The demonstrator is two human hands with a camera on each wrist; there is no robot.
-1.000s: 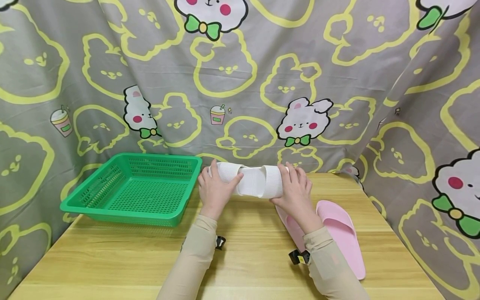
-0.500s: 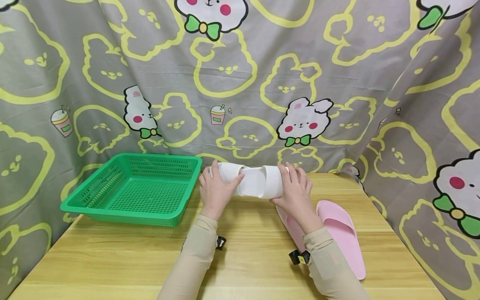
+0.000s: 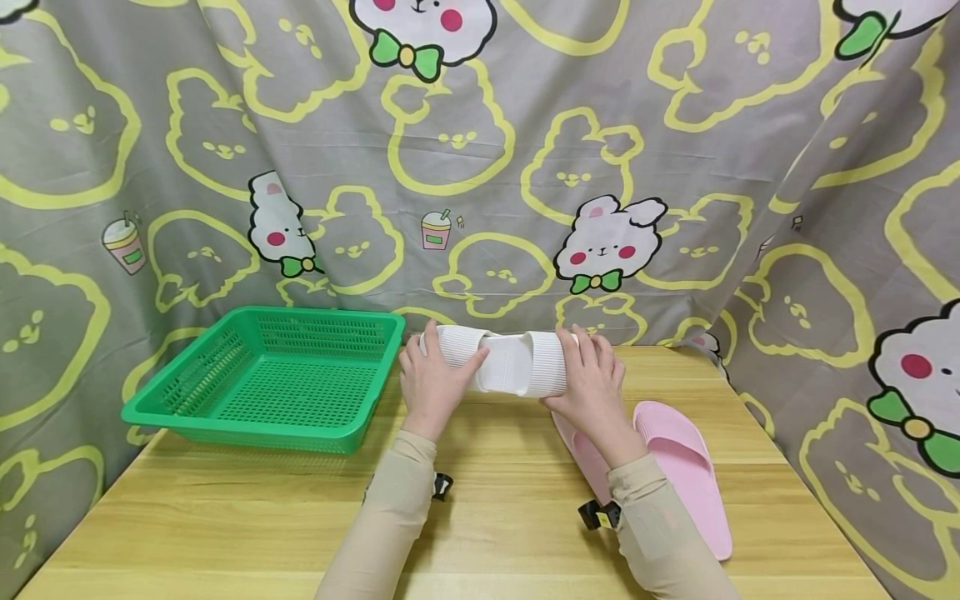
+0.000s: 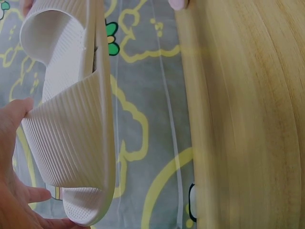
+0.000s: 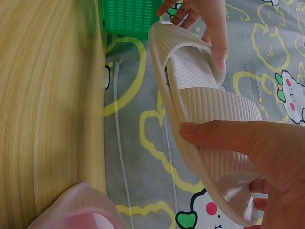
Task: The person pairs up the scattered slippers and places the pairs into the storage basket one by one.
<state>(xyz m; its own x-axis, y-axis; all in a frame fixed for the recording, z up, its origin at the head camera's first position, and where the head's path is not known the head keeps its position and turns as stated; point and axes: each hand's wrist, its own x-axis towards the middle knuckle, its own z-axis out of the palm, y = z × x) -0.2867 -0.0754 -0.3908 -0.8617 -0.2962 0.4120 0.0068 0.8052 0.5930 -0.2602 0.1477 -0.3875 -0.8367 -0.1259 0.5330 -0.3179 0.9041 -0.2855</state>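
Observation:
A pair of white ribbed slide slippers [image 3: 506, 365], fitted together toe to heel, is held level near the table's far edge in the head view. My left hand [image 3: 433, 379] grips their left end, thumb over the strap side and fingers round the toe. At the other end my right hand [image 3: 596, 387] holds them, its thumb [image 5: 214, 133] lying across the ribbed strap in the right wrist view. Both straps and the seam between the two soles [image 5: 172, 95] show there. In the left wrist view, a toe end [image 4: 83, 205] of the white slippers points down beside my left fingers.
A green perforated plastic basket [image 3: 360, 429] stands at the back left of the wooden table [image 3: 495, 517]. To the right lies a pair of pink slippers [image 3: 686, 475], one partly hidden under my right forearm. A grey patterned curtain [image 3: 480, 183] hangs behind the table.

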